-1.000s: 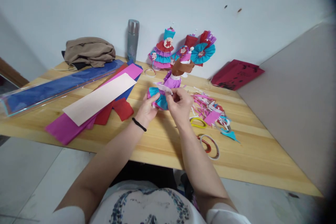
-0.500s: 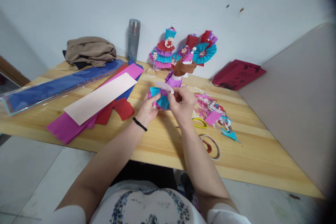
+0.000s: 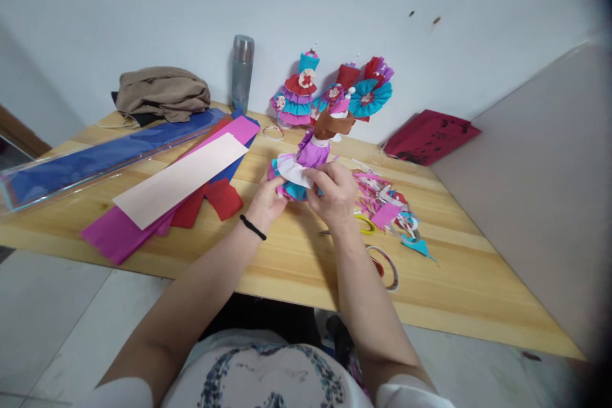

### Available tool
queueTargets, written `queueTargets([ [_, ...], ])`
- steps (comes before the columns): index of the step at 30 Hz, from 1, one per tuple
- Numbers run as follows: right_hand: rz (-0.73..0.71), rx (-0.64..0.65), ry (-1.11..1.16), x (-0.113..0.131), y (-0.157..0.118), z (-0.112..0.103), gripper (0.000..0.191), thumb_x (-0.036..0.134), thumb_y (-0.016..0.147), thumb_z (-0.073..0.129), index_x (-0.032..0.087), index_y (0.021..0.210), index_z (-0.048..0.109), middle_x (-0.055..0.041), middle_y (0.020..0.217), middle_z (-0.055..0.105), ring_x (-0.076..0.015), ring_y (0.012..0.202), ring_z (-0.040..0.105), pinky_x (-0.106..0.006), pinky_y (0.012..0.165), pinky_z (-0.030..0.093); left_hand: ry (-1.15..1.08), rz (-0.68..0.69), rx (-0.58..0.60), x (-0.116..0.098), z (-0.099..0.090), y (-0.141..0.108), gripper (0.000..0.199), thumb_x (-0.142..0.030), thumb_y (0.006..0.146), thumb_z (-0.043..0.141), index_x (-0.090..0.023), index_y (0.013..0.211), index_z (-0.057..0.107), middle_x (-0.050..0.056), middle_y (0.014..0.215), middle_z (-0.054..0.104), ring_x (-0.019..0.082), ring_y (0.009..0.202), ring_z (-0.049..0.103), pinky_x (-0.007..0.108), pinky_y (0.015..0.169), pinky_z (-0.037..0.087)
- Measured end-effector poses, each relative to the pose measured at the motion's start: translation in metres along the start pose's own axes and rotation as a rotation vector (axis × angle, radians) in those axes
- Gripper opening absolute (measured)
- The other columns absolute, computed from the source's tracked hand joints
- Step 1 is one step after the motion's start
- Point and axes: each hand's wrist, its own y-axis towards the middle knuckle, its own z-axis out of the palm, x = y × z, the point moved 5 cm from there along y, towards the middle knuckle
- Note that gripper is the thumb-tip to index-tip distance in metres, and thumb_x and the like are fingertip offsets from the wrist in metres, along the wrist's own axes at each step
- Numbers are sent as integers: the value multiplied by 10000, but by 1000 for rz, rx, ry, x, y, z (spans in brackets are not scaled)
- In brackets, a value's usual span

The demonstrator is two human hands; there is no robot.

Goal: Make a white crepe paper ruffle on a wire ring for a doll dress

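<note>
A crepe-paper dress figure leans between my hands, with a brown top, a purple middle and blue and pink ruffles at the hem. My left hand is closed around the left side of its skirt. A white pleated paper strip lies across the front of the skirt, over the blue ruffle. My right hand pinches the strip's right end between thumb and fingers. Part of the lower skirt is hidden behind my fingers.
Colored paper sheets and a plastic-wrapped blue pack lie left. Behind stand a finished-looking paper dress, a paper fan flower and a thermos. Paper scraps, yellow-handled scissors and a tape roll lie right.
The white strip has come down from a raised, edge-on position to lie spread against the front of the skirt. My left thumb has shifted toward its lower edge.
</note>
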Motion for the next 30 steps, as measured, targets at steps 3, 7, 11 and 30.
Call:
queueTargets([
  [3,12,-20,5,0,0,-1,227,130,805,494,237,874,682,-54,748,574,-184,702,510,-323,631,379,-2,-16,-18,0,0,0,325,1,737,602,-200,983,665,-3,882,724,133,801,676,248,750,505],
  [7,-33,-41,16,1,-1,-2,232,111,796,496,225,882,680,-51,755,583,-176,691,513,-314,619,377,-8,-14,-29,0,0,0,325,17,725,605,-196,964,662,-7,878,727,130,788,682,251,751,514],
  [11,-87,-58,36,1,-2,-5,254,82,747,503,198,896,673,-56,770,593,-187,703,529,-312,618,391,-9,-9,-15,0,-1,1,321,14,724,605,-200,955,668,-9,832,734,137,794,695,256,766,524],
  [30,319,-84,145,-9,-2,1,200,288,860,595,201,683,631,-13,633,561,-145,582,510,-291,565,390,4,-23,5,4,-3,2,348,-27,762,611,-191,1061,678,5,831,744,146,785,692,263,778,510],
])
